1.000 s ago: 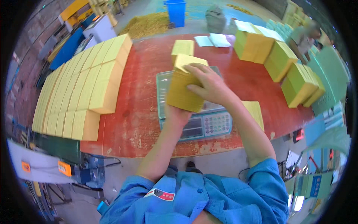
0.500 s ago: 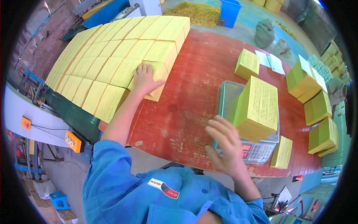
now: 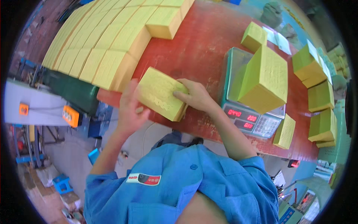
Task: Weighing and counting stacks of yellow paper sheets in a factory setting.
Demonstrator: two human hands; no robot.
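A stack of yellow paper (image 3: 156, 93) with an embossed top lies tilted over the front part of the red table. My right hand (image 3: 196, 96) grips its right end, thumb on top and fingers over the far side. My left hand (image 3: 128, 108) is beside the stack's left end, fingers stretched out and slightly blurred; whether it touches the paper is hard to tell. To the right, a taller yellow paper stack (image 3: 266, 82) stands on a digital scale (image 3: 240, 119) with a lit red display.
Rows of yellow paper stacks (image 3: 115, 35) fill the table's left side. Smaller stacks stand behind the scale (image 3: 254, 36) and by its right front corner (image 3: 285, 132). More stacks (image 3: 321, 96) line the right edge of the red table (image 3: 194, 41). An orange switch box (image 3: 71, 116) is at left.
A paper stack has come away from the rows' near right corner toward me. My right hand has moved left from beside the scale onto it; my left hand has drawn back nearer.
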